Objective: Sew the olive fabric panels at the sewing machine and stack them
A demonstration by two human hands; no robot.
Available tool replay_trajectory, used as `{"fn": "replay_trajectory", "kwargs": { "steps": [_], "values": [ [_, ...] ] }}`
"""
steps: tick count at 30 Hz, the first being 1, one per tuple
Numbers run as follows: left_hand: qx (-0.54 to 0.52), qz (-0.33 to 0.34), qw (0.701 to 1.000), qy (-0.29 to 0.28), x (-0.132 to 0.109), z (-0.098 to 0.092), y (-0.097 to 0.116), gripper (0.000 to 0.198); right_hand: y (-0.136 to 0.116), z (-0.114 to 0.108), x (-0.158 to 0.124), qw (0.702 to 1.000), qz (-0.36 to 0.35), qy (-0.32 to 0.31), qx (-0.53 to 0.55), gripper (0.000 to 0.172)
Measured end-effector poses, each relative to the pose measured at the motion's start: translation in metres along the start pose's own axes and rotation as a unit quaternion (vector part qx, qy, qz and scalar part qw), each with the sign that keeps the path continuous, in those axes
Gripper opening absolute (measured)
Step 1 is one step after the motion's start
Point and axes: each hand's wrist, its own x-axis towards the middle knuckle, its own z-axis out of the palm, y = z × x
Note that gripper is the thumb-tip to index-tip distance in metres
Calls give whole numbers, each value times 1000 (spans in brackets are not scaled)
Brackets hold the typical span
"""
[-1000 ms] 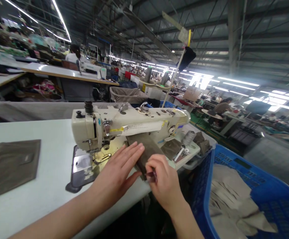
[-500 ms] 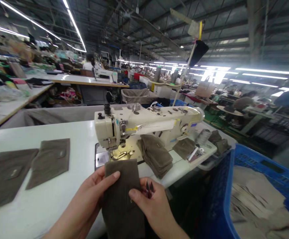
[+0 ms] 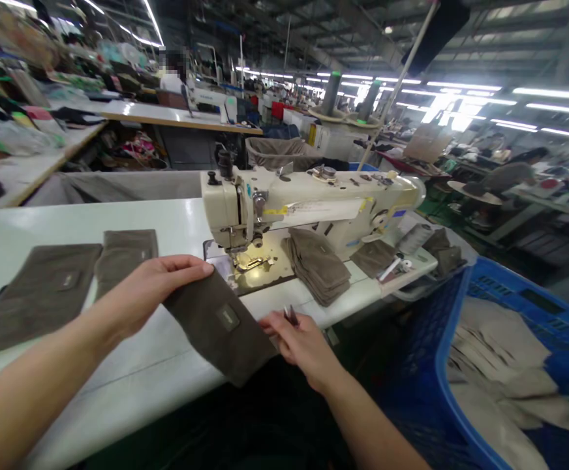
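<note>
My left hand (image 3: 152,290) grips the upper left edge of a dark olive fabric piece (image 3: 220,324) with a small patch on it, lying slanted on the white table (image 3: 30,222) in front of the cream sewing machine (image 3: 308,202). My right hand (image 3: 299,343) touches the piece's right edge and holds small thread snips (image 3: 290,316) between its fingers. A stack of the same olive pieces (image 3: 318,264) lies under the machine's arm, to the right of the needle.
Two more olive pieces (image 3: 40,297) lie flat at the table's left. A blue plastic basket (image 3: 504,294) with beige fabric stands at my right. A thread cone (image 3: 414,238) and small items sit on the table's right end. Other workers sit at tables behind.
I took one piece off the stack, held it up in both hands, then laid it slanted on the table before the needle. The camera turned left and down.
</note>
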Motion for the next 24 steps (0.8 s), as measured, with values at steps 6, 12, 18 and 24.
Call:
{"fn": "replay_trajectory", "kwargs": {
  "steps": [6,12,18,24],
  "values": [
    [-13,-35,999,18,14,-13,-9,36,8,-12,-3,999,25,34,-28,40],
    [-42,-60,997,5,20,-13,-9,38,3,-8,-7,991,-34,35,-123,17],
    [30,-33,999,-15,40,-9,-16,46,19,2,-13,992,-33,50,-112,23],
    [124,19,989,-77,68,-3,-21,47,45,8,-10,966,-118,182,-144,28]
  ]
}}
